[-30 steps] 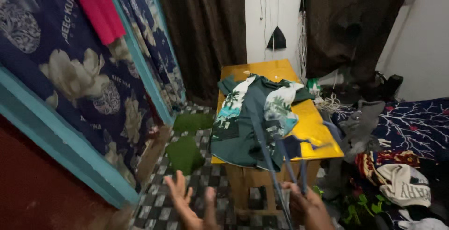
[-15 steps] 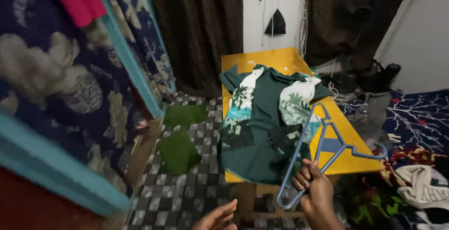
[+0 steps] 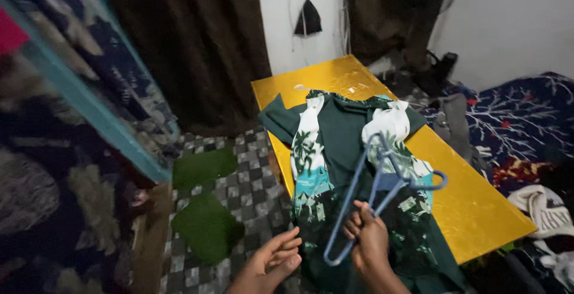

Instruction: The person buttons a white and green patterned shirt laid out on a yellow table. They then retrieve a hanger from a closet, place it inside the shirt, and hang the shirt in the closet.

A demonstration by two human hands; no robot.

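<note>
Curtains of dark patterned cloth (image 3: 66, 150) fill my far left, with a teal band running diagonally across them. Next over, on the checkered floor (image 3: 251, 198), I count two green mats (image 3: 206, 225), one above the other.

My left hand (image 3: 272, 261) comes in low, palm up and fingers spread, holding nothing, just beside the hem of the shirt (image 3: 347, 168). One shirt lies flat on the yellow table (image 3: 478, 210): dark green, with white and teal panels printed with palms down both front sides. Its long axis runs along the table's length, collar end pointing away from me toward the far wall, hem hanging over the near edge.

My right hand (image 3: 368, 240) is closed around the single blue hanger (image 3: 373, 195), fingers wrapped over its lower bars. The hanger is thin plastic, held above the shirt's lower half. Its long axis tilts from lower left up toward the collar, and its hook points right, over the yellow tabletop.

Farther right, a dark blue bedspread (image 3: 526, 120) with a branch pattern and one white cap (image 3: 547, 207) sit beside the table.
</note>
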